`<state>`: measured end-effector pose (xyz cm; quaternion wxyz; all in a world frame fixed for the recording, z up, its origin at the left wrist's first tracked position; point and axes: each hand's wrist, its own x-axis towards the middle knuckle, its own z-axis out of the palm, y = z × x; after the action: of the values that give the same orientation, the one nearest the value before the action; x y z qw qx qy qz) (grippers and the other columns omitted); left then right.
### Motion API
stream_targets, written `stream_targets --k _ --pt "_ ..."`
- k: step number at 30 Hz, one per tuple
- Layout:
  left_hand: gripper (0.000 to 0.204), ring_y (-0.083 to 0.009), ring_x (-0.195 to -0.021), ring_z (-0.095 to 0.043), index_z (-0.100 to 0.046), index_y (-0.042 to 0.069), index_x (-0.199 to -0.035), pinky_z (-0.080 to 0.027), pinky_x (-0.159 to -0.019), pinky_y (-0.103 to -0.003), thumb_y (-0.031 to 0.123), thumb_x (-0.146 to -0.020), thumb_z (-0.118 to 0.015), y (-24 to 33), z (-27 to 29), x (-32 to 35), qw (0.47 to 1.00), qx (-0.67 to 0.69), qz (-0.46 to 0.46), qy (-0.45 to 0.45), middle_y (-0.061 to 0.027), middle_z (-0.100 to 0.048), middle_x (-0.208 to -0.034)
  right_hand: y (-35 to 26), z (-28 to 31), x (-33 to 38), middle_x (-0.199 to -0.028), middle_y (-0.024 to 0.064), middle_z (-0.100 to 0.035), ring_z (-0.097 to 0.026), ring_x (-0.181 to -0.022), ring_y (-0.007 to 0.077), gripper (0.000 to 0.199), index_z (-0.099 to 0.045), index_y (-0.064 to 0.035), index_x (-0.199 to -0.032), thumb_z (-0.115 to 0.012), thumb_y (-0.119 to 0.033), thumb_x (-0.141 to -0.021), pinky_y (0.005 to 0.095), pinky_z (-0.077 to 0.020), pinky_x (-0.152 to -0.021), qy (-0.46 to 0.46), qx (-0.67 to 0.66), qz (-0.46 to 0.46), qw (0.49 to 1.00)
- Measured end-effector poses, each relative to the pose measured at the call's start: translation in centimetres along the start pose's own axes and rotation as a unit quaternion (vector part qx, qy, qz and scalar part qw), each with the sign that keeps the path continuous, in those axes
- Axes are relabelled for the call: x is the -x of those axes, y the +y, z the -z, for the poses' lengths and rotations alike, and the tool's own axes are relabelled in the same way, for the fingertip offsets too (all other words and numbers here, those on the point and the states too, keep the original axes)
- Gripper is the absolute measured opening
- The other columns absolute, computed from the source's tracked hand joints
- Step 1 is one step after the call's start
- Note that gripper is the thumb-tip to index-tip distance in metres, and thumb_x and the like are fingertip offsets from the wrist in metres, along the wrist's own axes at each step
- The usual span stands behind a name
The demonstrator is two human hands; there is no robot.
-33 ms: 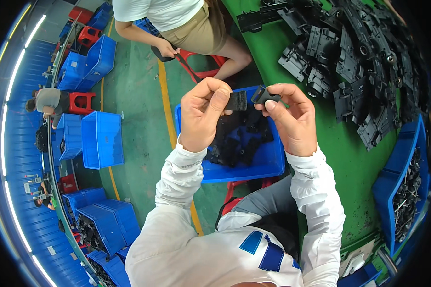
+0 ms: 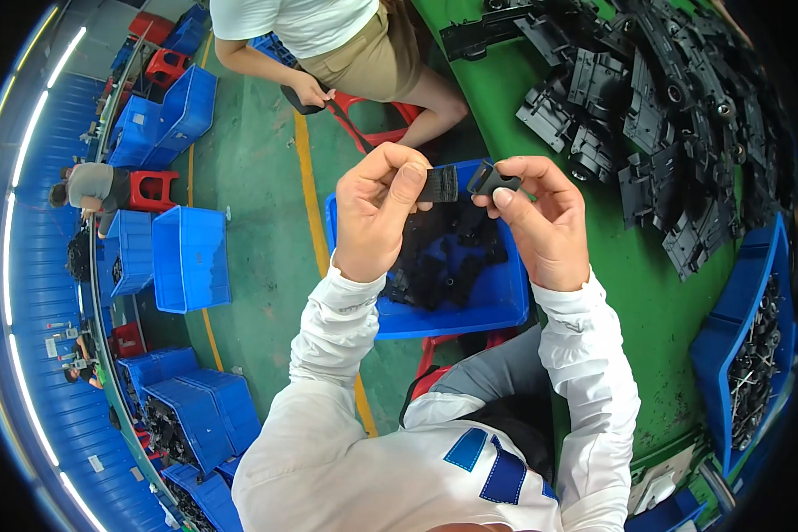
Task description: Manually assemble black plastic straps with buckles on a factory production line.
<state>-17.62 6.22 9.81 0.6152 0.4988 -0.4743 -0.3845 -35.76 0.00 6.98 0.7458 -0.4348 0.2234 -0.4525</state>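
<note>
Between both grips, directly above the blue bin [image 2: 505, 301], the left hand [image 2: 377, 217] pinches a ribbed black part [image 2: 439, 183]. The right hand [image 2: 541, 222] pinches a black clip [image 2: 490, 180] alongside it, apparently touching, held high for alignment.

Green table [image 2: 647, 293]: black plastic parts pile [image 2: 665, 97] at far edge, blue bin [image 2: 745, 355] at right edge. Blue crates [image 2: 191, 257] on floor. Seated co-worker [image 2: 328, 35].

Both hands, left hand [image 2: 377, 217] and right hand [image 2: 545, 222], pinch what seems one small black plastic part [image 2: 457, 183] above a blue bin [image 2: 496, 306].
</note>
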Motion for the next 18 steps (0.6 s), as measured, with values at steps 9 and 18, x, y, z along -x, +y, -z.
stream_targets --k 9,18 --pt "0.02 -0.004 -0.072 -0.054 -0.062 0.002 -0.097 -0.045 -0.065 -0.021 0.022 -0.101 -0.061 -1.3 -0.6 -0.2 0.999 0.046 0.021 -0.015 0.0018 -0.061 -0.082 0.1 -0.1 0.3 -0.101 0.013 -0.067 -0.067 -0.09 0.0188 0.031 -0.06 0.0018 -0.121 -0.065 -0.003 -0.091 0.028 -0.0519 -0.078 -0.074 -0.24 -0.097 0.963" --pt "0.021 -0.0056 -0.073 -0.054 -0.062 -0.001 -0.097 -0.045 -0.066 -0.022 0.02 -0.1 -0.062 -1.6 -0.7 0.1 0.996 0.066 0.032 -0.043 -0.0012 -0.062 -0.084 0.5 -0.1 0.3 -0.102 0.0117 -0.067 -0.066 -0.089 0.0182 0.032 -0.06 0.0011 -0.122 -0.065 -0.003 -0.091 0.028 -0.0511 -0.078 -0.071 -0.221 -0.104 0.967"
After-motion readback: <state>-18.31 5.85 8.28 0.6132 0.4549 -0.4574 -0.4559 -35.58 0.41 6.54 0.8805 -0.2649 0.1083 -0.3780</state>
